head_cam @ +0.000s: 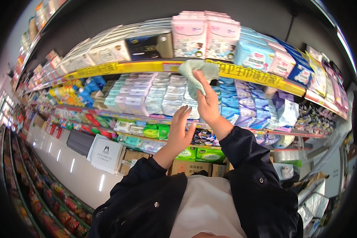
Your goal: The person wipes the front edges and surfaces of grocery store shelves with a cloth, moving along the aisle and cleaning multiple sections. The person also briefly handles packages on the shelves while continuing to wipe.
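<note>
My right hand (pixel 207 102) grips a pale green cloth (pixel 200 73), which bunches against a yellow shelf-edge strip (pixel 250 73) bearing printed writing. Lower and to the left, my left hand (pixel 181 129) is held up with its fingers apart and nothing in it. Pink packages (pixel 206 37) stand on the shelf just above the cloth. Beyond my hands, the shelf below holds rows of white packs (pixel 175 95) and blue packs (pixel 229 101). The cloth covers part of the strip and some goods behind it.
Light blue packages (pixel 254 52) and a black box (pixel 150 46) share the upper shelf. Lower shelves carry green packs (pixel 209 154), with cardboard boxes (pixel 190 167) beneath. A white box (pixel 105 153) rests on the tiled floor (pixel 77 175). Another stocked shelf unit (pixel 44 190) runs along the left.
</note>
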`<state>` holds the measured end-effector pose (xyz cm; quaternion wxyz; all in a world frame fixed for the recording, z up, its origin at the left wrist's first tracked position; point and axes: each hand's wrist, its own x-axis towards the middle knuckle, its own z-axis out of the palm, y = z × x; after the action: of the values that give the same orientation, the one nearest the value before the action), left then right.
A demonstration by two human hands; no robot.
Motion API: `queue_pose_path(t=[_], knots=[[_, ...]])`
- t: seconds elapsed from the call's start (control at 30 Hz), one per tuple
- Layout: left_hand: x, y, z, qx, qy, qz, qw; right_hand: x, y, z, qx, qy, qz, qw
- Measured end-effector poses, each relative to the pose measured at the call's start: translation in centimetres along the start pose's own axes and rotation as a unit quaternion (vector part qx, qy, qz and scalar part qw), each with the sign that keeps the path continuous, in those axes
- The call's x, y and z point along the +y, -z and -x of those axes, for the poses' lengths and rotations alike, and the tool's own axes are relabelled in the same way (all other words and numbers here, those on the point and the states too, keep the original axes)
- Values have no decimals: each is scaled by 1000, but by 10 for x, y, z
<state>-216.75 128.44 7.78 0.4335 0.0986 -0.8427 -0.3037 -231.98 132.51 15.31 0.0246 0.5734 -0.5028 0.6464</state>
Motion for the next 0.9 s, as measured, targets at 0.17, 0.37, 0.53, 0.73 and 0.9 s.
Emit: queue_pose_path(t=[0.17,0.37,0.53,0.73,0.9], knots=[[-8,38,-18,174,215,447,851,-9,-40,3,-225,-210,-56,950],[-36,59,0,277,385,580,662,-20,-70,44,-374,53,126,917],[-78,111,-31,442,290,560,638,-39,-50,52,-370,68,89,922],[-125,180,-125,491,158,317,796,-38,-47,80,-318,-15,55,946],[-123,142,-150,402,104,-22,909,-33,-37,90,-288,-31,89,953]])
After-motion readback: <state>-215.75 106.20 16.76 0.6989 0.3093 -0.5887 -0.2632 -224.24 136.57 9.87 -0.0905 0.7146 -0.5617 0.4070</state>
